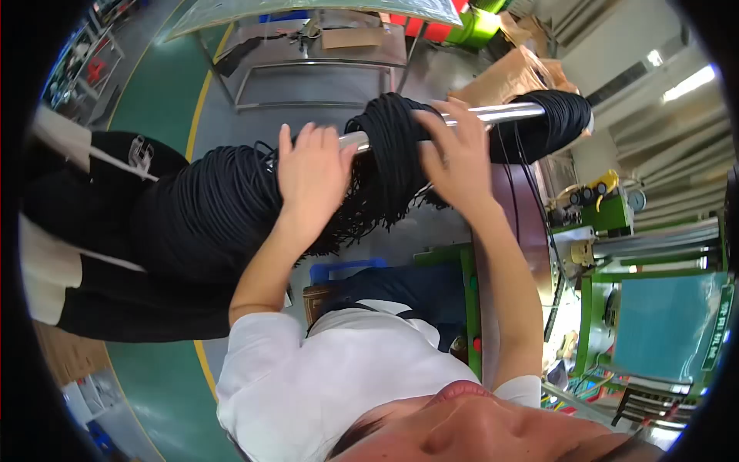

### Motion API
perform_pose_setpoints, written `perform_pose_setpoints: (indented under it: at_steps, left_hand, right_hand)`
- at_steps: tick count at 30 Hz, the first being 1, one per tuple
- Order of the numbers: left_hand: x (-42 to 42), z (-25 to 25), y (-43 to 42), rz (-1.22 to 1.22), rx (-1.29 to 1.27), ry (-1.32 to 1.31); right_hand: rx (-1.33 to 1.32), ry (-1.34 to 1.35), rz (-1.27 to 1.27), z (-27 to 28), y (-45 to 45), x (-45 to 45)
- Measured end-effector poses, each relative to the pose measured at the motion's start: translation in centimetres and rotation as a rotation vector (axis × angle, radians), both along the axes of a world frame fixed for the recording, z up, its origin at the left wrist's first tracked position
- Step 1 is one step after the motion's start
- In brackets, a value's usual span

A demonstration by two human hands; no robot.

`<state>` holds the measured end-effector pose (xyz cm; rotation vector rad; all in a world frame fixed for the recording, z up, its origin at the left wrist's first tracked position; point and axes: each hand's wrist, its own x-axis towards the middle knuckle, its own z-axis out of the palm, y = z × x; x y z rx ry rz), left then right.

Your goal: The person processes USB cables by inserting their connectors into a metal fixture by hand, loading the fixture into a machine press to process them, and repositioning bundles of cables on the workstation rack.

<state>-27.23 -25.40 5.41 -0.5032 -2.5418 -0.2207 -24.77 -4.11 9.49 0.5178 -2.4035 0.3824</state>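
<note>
Thick loops of black cord hang over a shiny metal bar. My left hand lies across the bar beside the large left cord bundle, fingers stretched out and slightly apart. Along the right edge of the middle cord bundle, my right hand rests with its fingers spread and somewhat blurred by motion. Loose cord ends dangle below the middle bundle. Farther along the bar sits another cord bundle, with a few strands trailing down from it.
A metal-framed table stands ahead. Beyond the bar's right end is a large brown paper-wrapped package. Green machinery with gauges is on the right. Black fabric with pale parts fills the left, and a green walkway runs past it.
</note>
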Motion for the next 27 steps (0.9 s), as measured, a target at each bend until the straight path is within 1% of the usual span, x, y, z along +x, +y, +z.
perform_pose_setpoints:
  at_steps: [2,4,5,7,10,12,15,18,22,23,24,25,26,27]
  left_hand:
    - [1.3,1.3,-1.4,-0.044,-0.056,0.06]
    - [1.4,1.6,-3.2,-0.043,-0.089,0.039]
    - [1.5,1.6,-4.1,-0.037,-0.117,0.027]
    - [1.7,1.5,-5.1,-0.029,-0.172,0.004]
    - [2.1,1.8,-5.5,-0.031,-0.201,-0.042]
    - [1.8,2.0,-5.4,-0.026,-0.207,-0.054]
    - [1.6,1.9,-5.2,-0.011,-0.215,-0.068]
    - [2.0,1.7,-5.3,-0.006,-0.226,-0.095]
    - [2.4,2.3,-4.8,-0.002,-0.215,0.005]
    - [2.8,2.7,-3.9,-0.04,-0.109,0.043]
    - [3.6,2.9,-2.4,-0.079,-0.003,0.083]
    - [4.7,2.8,-0.5,-0.186,0.176,0.032]
    - [4.8,-0.6,0.9,-0.551,0.469,-0.025]
    - [5.2,-5.7,2.6,-0.914,0.77,-0.095]
  right_hand:
    - [0.19,0.038,0.056,0.6,-4.2,-0.2]
    - [0.293,-0.005,-0.012,-1.8,-5.8,-2.0]
    - [0.285,-0.019,-0.012,-2.4,-5.5,-2.4]
    - [0.433,0.148,-0.127,-3.1,-3.9,-3.0]
    - [0.41,0.131,-0.109,-2.7,0.3,-3.3]
    - [0.471,0.126,-0.228,-2.2,2.9,-3.3]
    - [0.505,0.113,-0.285,-2.0,5.8,-4.3]
    - [0.537,0.084,-0.345,-2.5,6.9,-3.7]
    - [0.491,0.093,-0.306,-2.2,7.1,-3.6]
    - [0.498,0.096,-0.299,-2.3,7.1,-4.2]
    - [0.273,0.131,-0.369,-3.0,6.8,-4.8]
    - [0.044,0.16,-0.443,-4.2,6.4,-5.2]
    - [-0.187,0.176,-0.525,-5.7,6.0,-4.9]
    - [-0.415,0.19,-0.612,-6.8,5.9,-4.3]
